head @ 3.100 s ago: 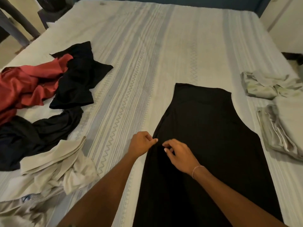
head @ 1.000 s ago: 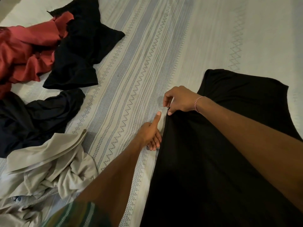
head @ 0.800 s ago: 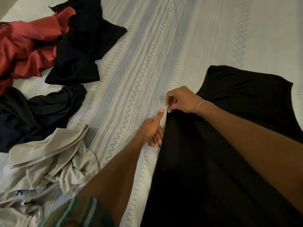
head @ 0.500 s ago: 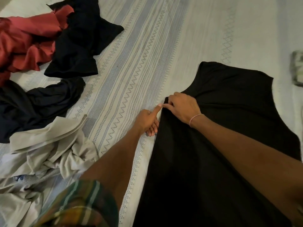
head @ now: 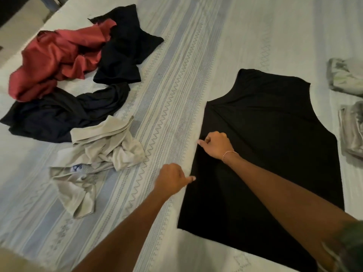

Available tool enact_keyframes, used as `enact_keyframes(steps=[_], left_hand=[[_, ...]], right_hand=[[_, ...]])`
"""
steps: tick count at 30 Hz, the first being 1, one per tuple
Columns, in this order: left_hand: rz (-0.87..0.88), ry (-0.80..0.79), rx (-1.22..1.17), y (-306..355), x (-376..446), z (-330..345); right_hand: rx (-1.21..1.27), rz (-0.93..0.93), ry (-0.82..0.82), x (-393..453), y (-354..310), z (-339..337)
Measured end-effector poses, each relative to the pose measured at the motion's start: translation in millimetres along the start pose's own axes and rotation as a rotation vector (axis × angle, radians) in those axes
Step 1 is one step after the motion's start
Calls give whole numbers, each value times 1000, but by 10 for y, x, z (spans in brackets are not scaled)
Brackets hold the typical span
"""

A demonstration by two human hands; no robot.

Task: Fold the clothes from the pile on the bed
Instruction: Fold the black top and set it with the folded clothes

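Striped bed point(head: 196, 55), clothes pile point(head: 78, 95) far left; both hands, left point(head: 170, 180) and right point(head: 216, 144), pinching the black top's point(head: 275, 144) left edge.

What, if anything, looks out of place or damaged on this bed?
Nothing stands out. The black garment lies flat, both hands at its left edge: left hand, right hand. The unfolded pile is rumpled, as expected, and folded pieces sit at the right. No tears or spills show.

No legible text (blue mark perhaps unreadable print).
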State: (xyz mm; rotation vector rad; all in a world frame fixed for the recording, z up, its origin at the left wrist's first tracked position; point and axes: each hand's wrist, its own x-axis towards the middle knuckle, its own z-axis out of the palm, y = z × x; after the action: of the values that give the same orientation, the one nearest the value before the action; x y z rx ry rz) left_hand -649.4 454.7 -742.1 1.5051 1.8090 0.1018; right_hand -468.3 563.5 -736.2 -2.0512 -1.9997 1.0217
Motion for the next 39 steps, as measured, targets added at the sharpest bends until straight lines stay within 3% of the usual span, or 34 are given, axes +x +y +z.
enact_keyframes(steps=[4, 11, 15, 18, 21, 23, 25, 29, 34, 39], left_hand=[[-38, -120, -63, -90, -347, 138], [-196, -135, -371, -142, -530, 176], [-195, -90, -462, -239, -623, 221], [-188, -70, -465, -270, -608, 271], [-129, -43, -352, -275, -628, 320], [-76, -14, -170, -257, -673, 353], [-51, 12, -54, -205, -726, 389], [11, 53, 53, -43, -820, 384], [67, 89, 138, 289, -954, 392], [199, 63, 293, 731, -1065, 542]], right_hand=[[79, 143, 26, -90, -161, 271], [298, 145, 99, -119, -170, 320], [99, 214, 106, -127, -148, 367], [145, 213, 34, -41, -145, 385], [131, 220, 74, -40, -196, 323], [-5, 230, 100, -95, -235, 288], [-49, 224, 36, -79, -221, 282], [298, 250, -117, -85, -190, 99], [594, 252, -89, -305, 45, -293], [728, 306, -66, -516, 515, -573]])
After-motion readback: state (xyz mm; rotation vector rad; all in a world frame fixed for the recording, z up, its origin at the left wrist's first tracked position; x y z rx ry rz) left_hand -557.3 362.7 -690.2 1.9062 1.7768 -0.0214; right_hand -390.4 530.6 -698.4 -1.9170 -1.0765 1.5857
